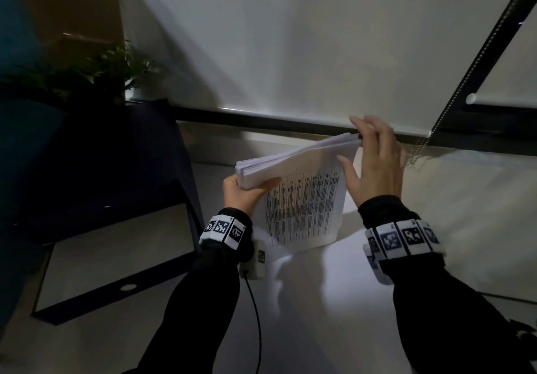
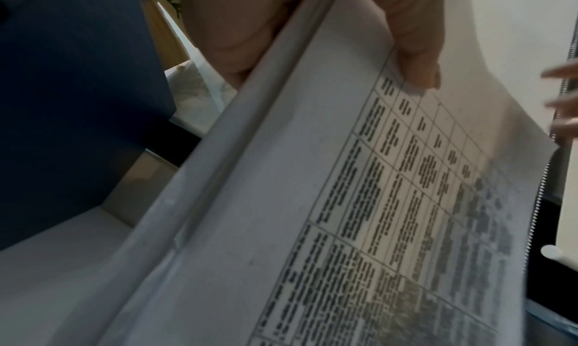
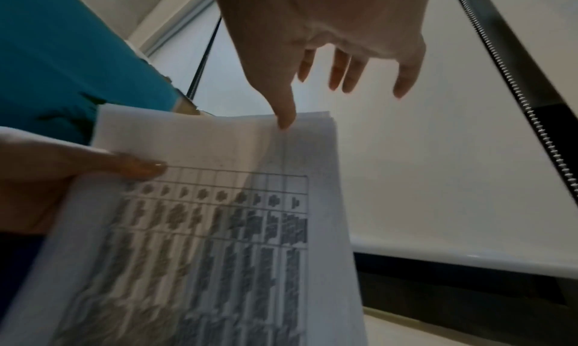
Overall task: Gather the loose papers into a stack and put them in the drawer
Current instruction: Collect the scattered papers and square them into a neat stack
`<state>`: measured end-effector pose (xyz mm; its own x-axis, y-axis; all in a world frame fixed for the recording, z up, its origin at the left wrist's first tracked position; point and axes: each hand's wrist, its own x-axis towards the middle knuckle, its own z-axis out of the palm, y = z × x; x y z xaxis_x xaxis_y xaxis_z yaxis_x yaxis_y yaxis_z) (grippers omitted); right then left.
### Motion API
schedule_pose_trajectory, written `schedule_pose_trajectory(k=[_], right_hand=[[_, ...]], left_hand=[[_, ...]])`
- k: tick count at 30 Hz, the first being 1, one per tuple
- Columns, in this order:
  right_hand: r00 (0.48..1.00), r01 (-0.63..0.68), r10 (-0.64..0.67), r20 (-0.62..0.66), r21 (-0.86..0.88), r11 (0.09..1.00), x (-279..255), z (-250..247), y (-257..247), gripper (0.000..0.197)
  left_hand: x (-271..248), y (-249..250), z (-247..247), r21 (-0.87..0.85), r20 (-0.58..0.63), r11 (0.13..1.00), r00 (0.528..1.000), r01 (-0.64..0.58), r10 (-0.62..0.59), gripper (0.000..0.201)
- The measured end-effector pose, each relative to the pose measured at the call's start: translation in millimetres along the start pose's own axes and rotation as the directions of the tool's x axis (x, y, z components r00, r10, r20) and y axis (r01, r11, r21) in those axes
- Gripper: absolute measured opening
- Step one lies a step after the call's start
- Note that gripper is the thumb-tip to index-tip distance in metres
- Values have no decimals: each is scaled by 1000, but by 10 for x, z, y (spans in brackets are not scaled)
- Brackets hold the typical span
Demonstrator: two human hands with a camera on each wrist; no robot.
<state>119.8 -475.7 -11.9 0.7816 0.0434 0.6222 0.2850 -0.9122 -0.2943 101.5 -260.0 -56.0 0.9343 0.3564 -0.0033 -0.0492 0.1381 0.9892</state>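
Your left hand (image 1: 242, 192) pinches the paper stack (image 1: 302, 199) upright on the tabletop (image 1: 319, 301); your right hand (image 1: 377, 167), grip spread, touches its top edge. Printed table text unreadable.

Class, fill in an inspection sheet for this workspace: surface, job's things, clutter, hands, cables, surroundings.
Surface: pale desk top, dimly lit.
Job's things: paper stack stood on edge on the desk, printed table facing the person; dark drawer open at left.
Clutter: nothing seen.
Hands: left hand grips the stack's top left corner; right hand open, thumb touching the top right corner.
Cables: black cable runs from the left wrist unit.
Surroundings: plant, roller blind, bead chain.
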Motion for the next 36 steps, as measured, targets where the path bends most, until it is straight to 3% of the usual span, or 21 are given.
schedule_pose_trajectory(k=[4, 6, 10, 13, 16, 19, 22, 26, 28, 31, 34, 36], right_hand=[[967, 81, -44, 250, -140, 987, -134, 75, -103, 77], [979, 33, -6, 205, -129, 991, -130, 68, -112, 81], [950, 81, -21, 311, -184, 980, -68, 74, -128, 84], [978, 14, 20, 206, -162, 987, 18, 70, -146, 88], [945, 77, -18, 325, -171, 982, 14, 99, -160, 88], [961, 141, -93, 262, -169, 975, 53, 64, -233, 89], [868, 297, -178, 463, -198, 934, 94, 64, -343, 89], [822, 427, -360, 440, -58, 903, 204, 39, -548, 73], [742, 373, -274, 612, -38, 927, 310, 1, -610, 47], [604, 321, -157, 781, -58, 945, 440, -33, -576, 23], [574, 321, -202, 793, 8, 947, 477, -93, -418, 24], [627, 224, -221, 747, 98, 970, 514, -190, -232, 25]], left_hand=[[-4, -10, 5, -20, 12, 1000, 1000, -24, 24, 34], [5, -24, 3, -30, 9, 999, 999, -38, 38, 27], [5, -40, 18, -36, 8, 998, 998, -59, 59, 26], [8, -28, 39, -29, -14, 997, 997, -72, 72, 25], [4, -53, 43, -46, -19, 996, 996, -83, 82, 23], [-5, -65, 42, -80, -12, 992, 995, -97, 96, 19], [-12, -93, 46, -102, 9, 987, 992, -128, 129, 15], [-24, -136, 32, -108, 9, 982, 988, -153, 155, 18], [-38, -149, 11, -100, 17, 983, 987, -155, 157, 36], [-73, -199, -14, -56, 68, 988, 986, -147, 150, 21], [-115, -432, -105, 111, 95, 994, 995, 0, -11, 28], [-161, -663, -217, 214, 72, 972, 990, 101, -119, 31]])
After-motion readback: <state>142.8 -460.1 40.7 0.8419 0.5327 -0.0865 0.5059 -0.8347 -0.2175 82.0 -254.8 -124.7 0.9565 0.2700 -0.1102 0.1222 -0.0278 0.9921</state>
